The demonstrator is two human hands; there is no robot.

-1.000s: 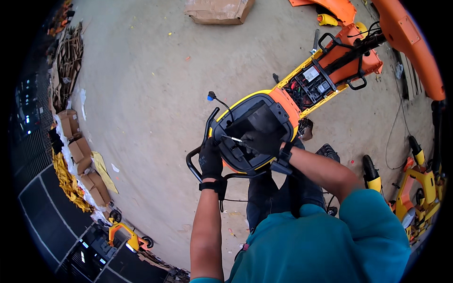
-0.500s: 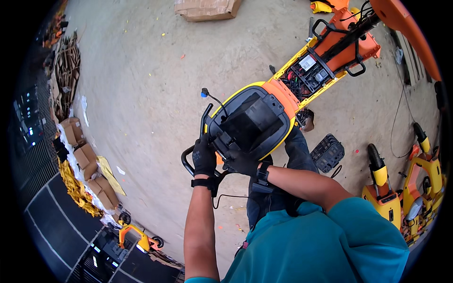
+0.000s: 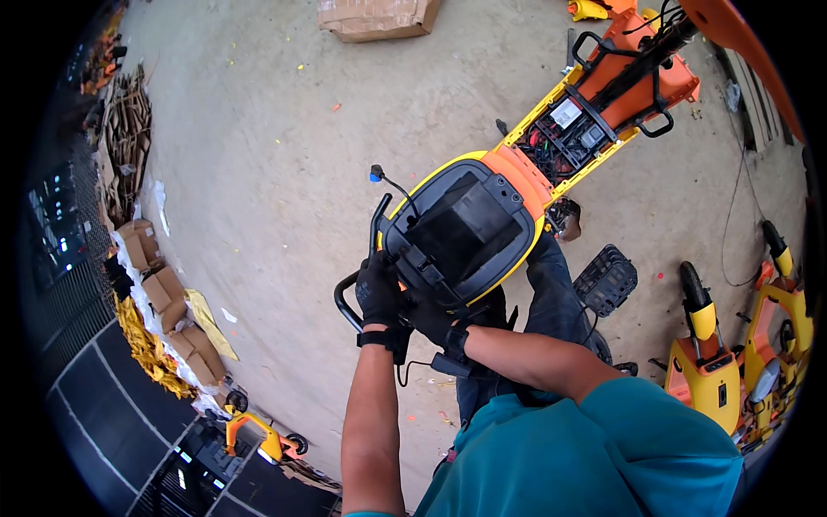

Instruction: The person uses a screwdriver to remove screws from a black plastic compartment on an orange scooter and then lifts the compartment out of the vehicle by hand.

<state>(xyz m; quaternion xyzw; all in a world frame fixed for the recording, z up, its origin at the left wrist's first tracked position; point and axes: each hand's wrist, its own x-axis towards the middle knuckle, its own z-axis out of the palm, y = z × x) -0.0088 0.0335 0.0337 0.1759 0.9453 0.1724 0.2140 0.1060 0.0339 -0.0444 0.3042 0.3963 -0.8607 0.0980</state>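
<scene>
A yellow and orange electric scooter body point(image 3: 525, 177) stands in front of me, with an open black compartment point(image 3: 465, 226) in its rear part. A black cable with a blue-ended plug point(image 3: 376, 174) sticks out over the compartment's left side. My left hand point(image 3: 376, 291), in a black glove, is closed at the compartment's rear edge, beside the black tubular rear rail point(image 3: 340, 297). Right next to it, my gloved right hand point(image 3: 428, 312) is also closed at that edge, below a black latch-like part point(image 3: 419, 258). What the fingers grip is hidden.
Wiring and modules point(image 3: 568, 125) lie exposed in the scooter's frame. A black plastic grid tray point(image 3: 606, 280) is on the floor by my leg. More yellow scooters point(image 3: 706, 370) stand at right. Cardboard boxes point(image 3: 164, 289) line the left; a large carton point(image 3: 379, 19) lies ahead.
My right hand has shifted slightly left and down, closer to my left hand. The left fingers have curled in at the compartment's rear edge. The whole view has shifted a little.
</scene>
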